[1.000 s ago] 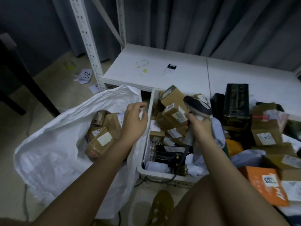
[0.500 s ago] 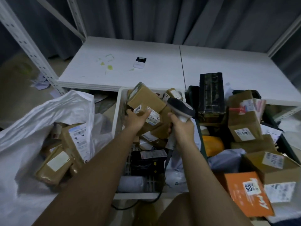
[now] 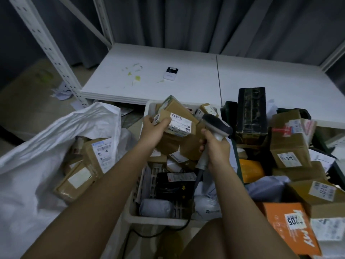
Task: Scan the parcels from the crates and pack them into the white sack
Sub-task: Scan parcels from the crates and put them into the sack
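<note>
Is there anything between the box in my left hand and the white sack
Nothing visible. The left hand holds the cardboard box above the white crate, and the white sack lies open directly left.

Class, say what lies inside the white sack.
The white sack holds several brown parcels, one showing a barcode label. Sack folds and the left arm hide whatever lies deeper.
</note>
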### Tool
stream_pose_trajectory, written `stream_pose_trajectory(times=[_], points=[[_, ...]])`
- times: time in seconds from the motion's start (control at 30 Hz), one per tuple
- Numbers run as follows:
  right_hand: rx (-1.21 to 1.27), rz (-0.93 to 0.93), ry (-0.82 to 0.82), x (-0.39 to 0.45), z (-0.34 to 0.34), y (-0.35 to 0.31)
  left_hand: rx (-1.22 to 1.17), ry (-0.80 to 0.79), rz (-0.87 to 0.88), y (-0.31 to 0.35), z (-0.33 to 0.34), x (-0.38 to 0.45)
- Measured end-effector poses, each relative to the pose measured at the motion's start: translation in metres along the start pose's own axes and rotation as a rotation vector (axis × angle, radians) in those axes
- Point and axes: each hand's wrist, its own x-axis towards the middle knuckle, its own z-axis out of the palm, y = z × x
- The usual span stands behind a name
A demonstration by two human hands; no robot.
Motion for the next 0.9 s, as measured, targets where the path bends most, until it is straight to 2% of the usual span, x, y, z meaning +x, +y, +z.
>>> stream_pose_trajectory(times=[0.13,0.37,0.6,0.73,0.9], points=[[0.075,-0.064,-0.039,-0.028,0.003,-0.004,-0.071,-0.046,0.079,0.024,-0.042,-0.052],[0.100,-0.091,-0.281,-0.115,0.033,0.009,-0.146,-0.059,0.103,0.031,-0.121,-0.135],[-0.115,-0.198,-0.354,-0.185,0.052,0.019,0.112,-0.123,0.067,0.019,-0.200,-0.205],[-0.278,-0.310,-0.458,-0.211,0.065,0.017,0.200,-0.018,0.086,0.007,-0.230,-0.230],[-0.285,-0.318,-0.502,-0.240,0.067,0.027,0.085,0.102,0.084,-0.013,-0.251,-0.248]])
